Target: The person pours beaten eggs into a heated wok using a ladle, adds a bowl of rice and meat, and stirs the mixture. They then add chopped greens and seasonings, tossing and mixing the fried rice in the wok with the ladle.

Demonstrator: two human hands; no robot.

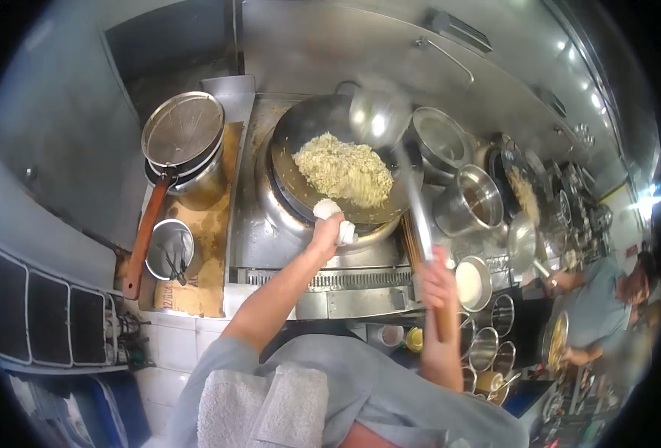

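My left hand (pixel 326 237) is closed round a folded white cloth (pixel 345 233) at the near edge of a large dark wok (pixel 286 119). Whatever part of the wok lies under the cloth is hidden. Fried rice (pixel 345 170), yellowish with small bits in it, is heaped in the middle of the wok, its right side smeared by motion. In my right hand (pixel 436 287) is the wooden handle of a long metal ladle (pixel 419 213). The ladle's round bowl is blurred and hangs over the far right part of the wok, above the rice.
Left of the stove, a wood-handled strainer (pixel 182 128) rests on a pot (pixel 202 190), near a white container (pixel 170 246) holding tongs. On the right stand a steel pot (pixel 480 196) and a bowl of white contents (pixel 471 284). A co-worker (pixel 603 306) holds a pan farther right.
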